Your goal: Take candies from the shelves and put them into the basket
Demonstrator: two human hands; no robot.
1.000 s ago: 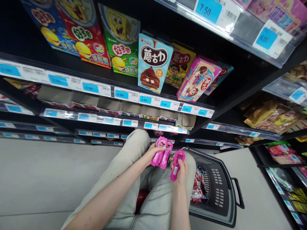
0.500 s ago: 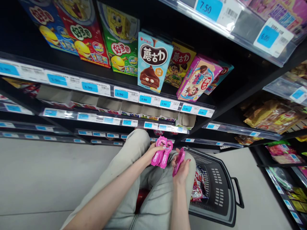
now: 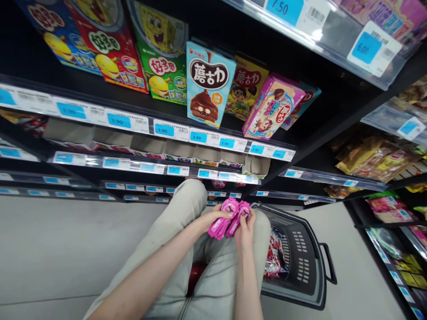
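Both my hands meet over my knees, low in the middle of the view. My left hand is closed round a bunch of pink candy packs. My right hand is closed too and presses another pink pack against that bunch from the right, so the packs sit together between my fingers. My knees in beige trousers lie under the hands.
A dark shopping basket with red-and-white snack bags stands on the floor at my right knee. In front rise black shelves with blue price tags and snack boxes, among them a light blue chocolate box and a pink box.
My right hand has brought its single pink pack leftward and up to the packs in my left hand. The packs now sit together. The view has tipped slightly downward.
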